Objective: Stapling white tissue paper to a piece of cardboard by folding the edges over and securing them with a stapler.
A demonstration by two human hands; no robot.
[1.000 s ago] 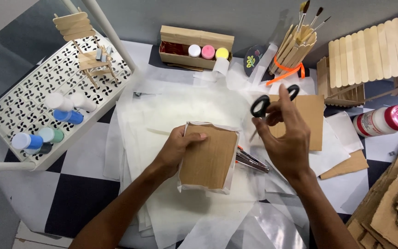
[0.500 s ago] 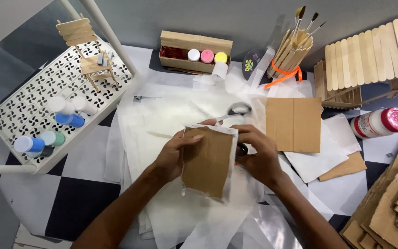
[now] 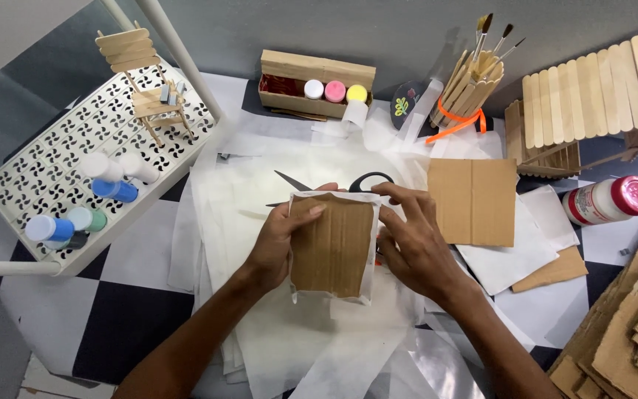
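Note:
A brown cardboard piece (image 3: 334, 247) backed by white paper that shows around its edges is held up over the white paper sheets (image 3: 282, 347). My left hand (image 3: 278, 240) grips its left edge, thumb on the front. My right hand (image 3: 415, 247) grips its right edge, fingers curled over the top corner. Black-handled scissors (image 3: 356, 183) lie open on the paper just behind the piece, free of both hands.
A second cardboard square (image 3: 474, 201) lies to the right. A white glue bottle with a red cap (image 3: 611, 199) and cardboard scraps (image 3: 629, 332) sit at the right. A white perforated shelf (image 3: 60, 185) with paint pots and a stick chair stands left. A stick house (image 3: 588, 96) and brush holder (image 3: 474, 85) stand behind.
My right hand put the scissors down on the paper behind the piece and came to the cardboard's right edge. Both hands now hold the piece.

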